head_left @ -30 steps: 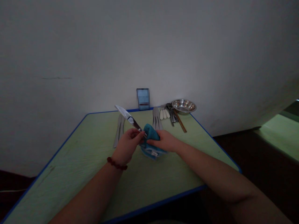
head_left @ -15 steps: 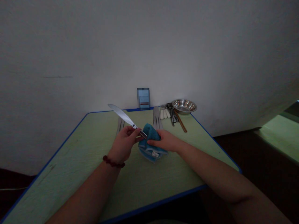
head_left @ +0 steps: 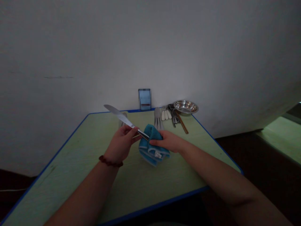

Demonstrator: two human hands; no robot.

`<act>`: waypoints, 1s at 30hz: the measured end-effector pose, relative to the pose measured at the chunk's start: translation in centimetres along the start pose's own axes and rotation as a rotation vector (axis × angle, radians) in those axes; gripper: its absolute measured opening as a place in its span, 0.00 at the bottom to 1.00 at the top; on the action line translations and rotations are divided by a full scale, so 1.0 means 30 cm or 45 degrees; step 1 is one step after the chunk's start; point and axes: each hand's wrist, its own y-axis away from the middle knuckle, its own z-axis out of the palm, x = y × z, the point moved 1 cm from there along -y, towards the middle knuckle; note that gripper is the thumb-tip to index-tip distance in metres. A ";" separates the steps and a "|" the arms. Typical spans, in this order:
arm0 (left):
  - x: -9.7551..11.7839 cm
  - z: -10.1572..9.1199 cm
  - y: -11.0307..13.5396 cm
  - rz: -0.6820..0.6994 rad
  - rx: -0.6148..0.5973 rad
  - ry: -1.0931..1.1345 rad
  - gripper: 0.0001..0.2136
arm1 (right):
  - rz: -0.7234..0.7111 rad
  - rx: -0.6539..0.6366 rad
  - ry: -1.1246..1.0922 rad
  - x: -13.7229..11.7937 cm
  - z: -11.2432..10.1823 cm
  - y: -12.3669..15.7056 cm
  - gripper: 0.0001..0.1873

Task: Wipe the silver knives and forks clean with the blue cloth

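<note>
A shiny table knife (head_left: 117, 114) is raised over the table, its blade slanting up to the far left. My left hand (head_left: 121, 141) pinches it near where blade and handle meet. A blue cloth (head_left: 150, 153) with a pale edge and a white tag is wrapped about the handle's end, which is hidden in it. My right hand (head_left: 168, 140) grips this cloth, thumb on top. Behind the left hand, partly covered by the knife, more silver cutlery (head_left: 122, 121) lies on the table.
Table knives (head_left: 158, 117) lie beside white-handled forks (head_left: 166, 115), dark metal cutlery (head_left: 174, 116) and brown chopsticks (head_left: 182, 124). A steel bowl (head_left: 185, 107) stands at the back right corner. A blurred phone-like screen (head_left: 145, 99) leans on the wall. Blue edging (head_left: 152, 207) borders the table (head_left: 77, 163).
My left hand has shifted slightly left and the knife with it, so more of the handle shows out of the cloth. My right hand and the cloth have barely moved.
</note>
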 end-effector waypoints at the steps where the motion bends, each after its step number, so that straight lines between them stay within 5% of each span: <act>1: 0.001 -0.001 -0.001 0.007 0.009 0.007 0.06 | 0.022 -0.005 -0.063 -0.002 0.002 0.001 0.12; 9: 0.027 -0.012 -0.001 0.052 0.041 0.011 0.08 | 0.093 -0.026 -0.271 -0.008 -0.001 0.004 0.10; 30: -0.003 -0.002 0.004 0.083 0.068 0.038 0.08 | 0.106 -0.049 -0.197 0.016 -0.006 -0.014 0.15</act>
